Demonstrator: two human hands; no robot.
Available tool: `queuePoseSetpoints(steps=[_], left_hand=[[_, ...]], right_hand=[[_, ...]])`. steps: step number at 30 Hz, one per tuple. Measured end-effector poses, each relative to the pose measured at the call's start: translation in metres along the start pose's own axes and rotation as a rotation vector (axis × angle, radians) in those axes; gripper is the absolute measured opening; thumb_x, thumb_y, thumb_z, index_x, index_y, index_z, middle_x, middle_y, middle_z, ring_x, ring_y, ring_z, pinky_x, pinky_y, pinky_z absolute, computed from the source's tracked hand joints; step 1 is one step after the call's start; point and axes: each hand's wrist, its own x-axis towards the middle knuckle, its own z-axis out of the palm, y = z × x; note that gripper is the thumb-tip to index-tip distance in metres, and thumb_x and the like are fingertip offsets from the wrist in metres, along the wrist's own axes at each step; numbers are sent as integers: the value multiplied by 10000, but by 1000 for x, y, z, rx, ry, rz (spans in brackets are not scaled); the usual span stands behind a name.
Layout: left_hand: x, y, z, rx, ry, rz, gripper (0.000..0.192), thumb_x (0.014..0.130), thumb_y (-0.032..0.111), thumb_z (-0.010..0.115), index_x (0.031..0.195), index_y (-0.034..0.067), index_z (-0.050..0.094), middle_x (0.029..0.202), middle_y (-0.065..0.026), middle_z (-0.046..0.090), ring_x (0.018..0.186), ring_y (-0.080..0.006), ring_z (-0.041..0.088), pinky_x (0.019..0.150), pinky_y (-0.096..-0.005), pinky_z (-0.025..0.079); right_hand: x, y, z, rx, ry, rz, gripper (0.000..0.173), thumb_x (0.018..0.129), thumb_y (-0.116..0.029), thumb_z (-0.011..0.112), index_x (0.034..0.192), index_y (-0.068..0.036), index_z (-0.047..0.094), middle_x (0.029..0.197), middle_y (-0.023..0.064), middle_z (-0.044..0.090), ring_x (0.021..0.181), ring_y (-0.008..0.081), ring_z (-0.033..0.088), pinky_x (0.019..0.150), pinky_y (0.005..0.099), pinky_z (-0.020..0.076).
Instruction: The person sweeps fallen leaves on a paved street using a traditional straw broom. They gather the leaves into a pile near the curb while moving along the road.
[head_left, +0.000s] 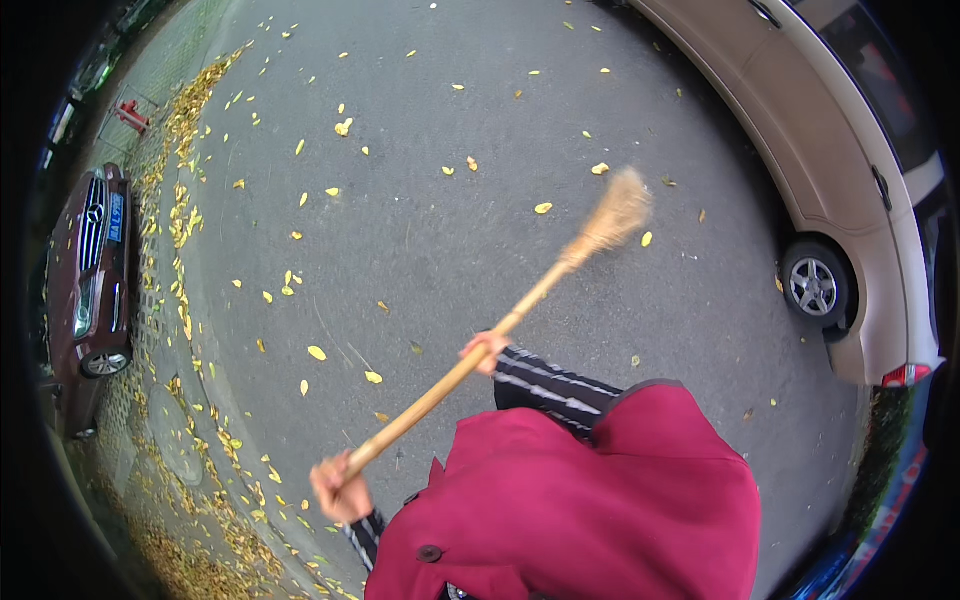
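Observation:
A straw broom with a long wooden handle (427, 409) slants across the view from lower left to upper right. My left hand (341, 487) grips it close to the handle's end. Farther along the shaft, my right hand (487, 351) is closed around it, below the bristles. The straw broom head (613, 210) is blurred and lies over the grey asphalt; whether it touches the ground I cannot tell. Single yellow leaves rest near it, one (646, 239) just to its right and another (543, 208) to its left.
A beige van (817, 150) stands along the right side. At the left, a dark red car (82, 277) is parked on paving. Fallen yellow leaves (187, 105) gather along the left road edge, with a red hydrant (133, 116) beyond them. A round cover (176, 435) lies at lower left.

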Motion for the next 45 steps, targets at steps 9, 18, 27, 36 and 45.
queuePoseSetpoints(steps=[9, 18, 27, 36, 45], left_hand=[[-93, 70, 62, 378, 601, 647, 221, 740, 179, 505, 585, 131, 356, 586, 23, 281, 627, -124, 336, 627, -285, 313], [-28, 92, 61, 350, 206, 667, 337, 813, 305, 512, 625, 126, 297, 578, 19, 304, 607, -125, 370, 847, -347, 339], [257, -35, 0, 21, -89, -59, 238, 775, 279, 539, 714, 70, 446, 670, -42, 455, 687, -201, 477, 853, -465, 345], [353, -196, 128, -26, -678, -756, 121, 797, 181, 544, 762, 67, 521, 1046, -183, 524, 1063, -312, 440, 913, -489, 293], [425, -185, 145, -52, -527, -686, 76, 793, 135, 548, 776, 73, 508, 900, -103, 557, 1069, -313, 424, 917, -492, 269]], right_hand=[[32, 165, 231, -473, -186, 629, 58, 760, -85, 506, 753, -51, 459, 611, 55, 469, 575, 192, 489, 596, 393, 466], [3, 99, 250, -280, -300, 717, 89, 747, -43, 556, 790, -12, 484, 773, 103, 515, 807, 250, 529, 820, 436, 419], [43, -109, 209, -10, -254, -24, 148, 728, -82, 544, 812, 23, 480, 840, 172, 526, 810, 306, 518, 829, 446, 403], [8, -247, 125, 389, 141, -883, 141, 750, -113, 523, 737, -54, 395, 567, 81, 431, 544, 245, 464, 567, 398, 453], [94, -279, 191, 311, 262, -615, 113, 695, -63, 502, 651, -73, 399, 500, 55, 407, 471, 219, 449, 495, 360, 439]])
